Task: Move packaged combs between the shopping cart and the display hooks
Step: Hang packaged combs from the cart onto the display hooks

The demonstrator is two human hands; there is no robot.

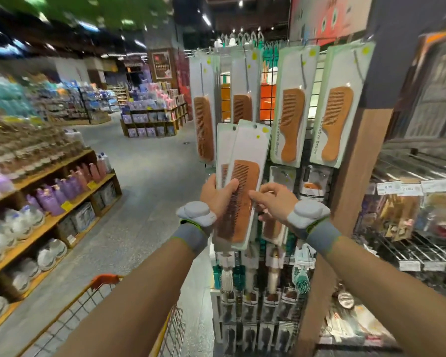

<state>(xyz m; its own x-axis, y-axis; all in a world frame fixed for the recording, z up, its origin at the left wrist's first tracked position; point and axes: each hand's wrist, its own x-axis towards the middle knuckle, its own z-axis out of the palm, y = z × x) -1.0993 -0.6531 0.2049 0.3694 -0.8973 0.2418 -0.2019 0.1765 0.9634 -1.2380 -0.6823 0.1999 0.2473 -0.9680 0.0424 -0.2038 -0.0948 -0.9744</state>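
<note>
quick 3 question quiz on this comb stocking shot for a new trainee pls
1. True or false: the left hand holds just one pack.
2. Where is the shopping cart? A) lower left of the view B) at the far right C) out of view
3. Fill in: the combs with handles hang on the display rack's upper ___ side.
Key: 1 false, it holds two comb packs, fanned. 2 A. 3 right.
</note>
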